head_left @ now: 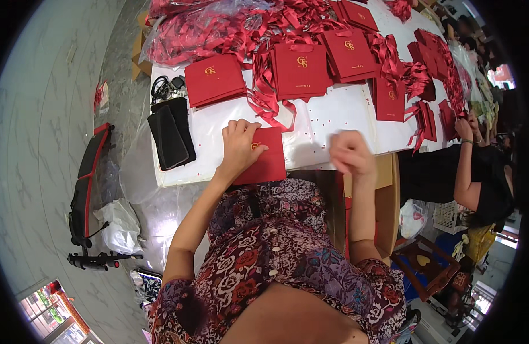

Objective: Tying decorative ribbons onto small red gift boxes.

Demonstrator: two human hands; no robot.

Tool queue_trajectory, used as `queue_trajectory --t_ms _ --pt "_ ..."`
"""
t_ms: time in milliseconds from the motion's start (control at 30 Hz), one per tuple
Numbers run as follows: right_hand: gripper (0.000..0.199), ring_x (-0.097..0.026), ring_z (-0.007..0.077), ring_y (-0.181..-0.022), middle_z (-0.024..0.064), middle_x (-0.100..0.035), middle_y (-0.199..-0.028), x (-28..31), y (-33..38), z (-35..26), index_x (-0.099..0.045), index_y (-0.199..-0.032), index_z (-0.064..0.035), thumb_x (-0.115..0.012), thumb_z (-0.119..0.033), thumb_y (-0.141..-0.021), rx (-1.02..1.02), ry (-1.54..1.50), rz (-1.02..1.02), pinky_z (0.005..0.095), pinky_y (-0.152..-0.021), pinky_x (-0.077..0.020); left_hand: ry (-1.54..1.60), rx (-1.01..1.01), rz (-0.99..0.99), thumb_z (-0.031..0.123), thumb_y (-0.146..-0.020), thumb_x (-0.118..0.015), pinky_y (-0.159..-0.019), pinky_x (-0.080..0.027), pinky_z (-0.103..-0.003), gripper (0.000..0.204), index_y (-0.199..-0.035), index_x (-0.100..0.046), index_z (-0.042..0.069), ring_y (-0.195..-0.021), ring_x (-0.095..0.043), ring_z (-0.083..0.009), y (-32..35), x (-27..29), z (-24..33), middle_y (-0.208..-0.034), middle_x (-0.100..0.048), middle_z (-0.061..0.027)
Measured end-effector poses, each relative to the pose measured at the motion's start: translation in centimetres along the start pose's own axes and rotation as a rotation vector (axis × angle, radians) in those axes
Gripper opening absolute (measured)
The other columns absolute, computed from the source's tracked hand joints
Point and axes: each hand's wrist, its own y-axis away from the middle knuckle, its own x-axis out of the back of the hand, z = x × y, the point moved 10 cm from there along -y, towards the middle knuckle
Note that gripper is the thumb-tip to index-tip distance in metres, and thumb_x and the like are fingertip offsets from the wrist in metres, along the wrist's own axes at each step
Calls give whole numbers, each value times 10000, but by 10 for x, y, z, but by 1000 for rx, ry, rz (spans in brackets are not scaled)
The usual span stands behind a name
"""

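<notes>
At the table's near edge lies a red paper gift bag [268, 166] with a gold emblem on its front. My left hand [239, 147] grips its left part, thumb across the front and fingers bent near the top edge. To the right of the bag, apart from it, my right hand [352, 152] is above the table edge. Its fingers look curled but are smeared by motion, and I cannot see anything in them. Just beyond the bag, a loop of red ribbon [270, 109] trails over the white tabletop [218, 119].
Stacked red bags [300, 71] and ribbon bundles [201, 34] cover the far side. A black phone [168, 137] lies on a dark pouch at left, beside keys [171, 89]. Below right stands an open cardboard box [385, 200]. Another person's arm [466, 172] reaches in at far right.
</notes>
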Motion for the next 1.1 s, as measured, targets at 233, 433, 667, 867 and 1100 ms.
queue_trajectory --t_ms 233,433,667,867,1100 --pt "196 -620 222 -607 112 -636 -716 17 -36 87 -641 -816 -12 -709 -186 -876 15 1083 479 339 -578 -481 36 30 -25 218 -641 -862 -856 -360 -400 485 -1065 -653 111 -954 -541 -261 -5 -1 8 -974 -590 -56" --pt "183 -634 277 -622 126 -635 -727 17 -43 88 -619 -776 -23 -702 -169 -848 -8 1178 550 371 -581 -491 111 53 -42 133 -731 -801 -846 -365 -387 331 -1022 -645 109 -807 -605 -263 -2 -6 9 -843 -661 -60" --pt "182 -626 319 -621 140 -614 -692 -12 -43 70 -586 -731 -22 -691 -139 -822 228 1406 542 412 -573 -484 197 56 -41 93 -755 -761 -822 -372 -387 282 -1020 -665 105 -775 -608 -269 -5 -2 15 -839 -677 -65" --pt "146 -640 318 -638 136 -639 -715 11 -44 84 -623 -760 -20 -688 -129 -833 0 1237 562 411 -586 -490 40 -45 44 46 -760 -704 -819 -375 -402 243 -999 -687 88 -802 -593 -252 -2 -1 43 -866 -696 -52" --pt "193 -650 260 -630 106 -659 -747 8 -41 78 -663 -790 -34 -774 -191 -801 -1 1232 533 371 -589 -499 162 1 -73 52 -760 -717 -808 -374 -395 238 -986 -677 115 -776 -607 -254 -9 1 22 -857 -697 -46"
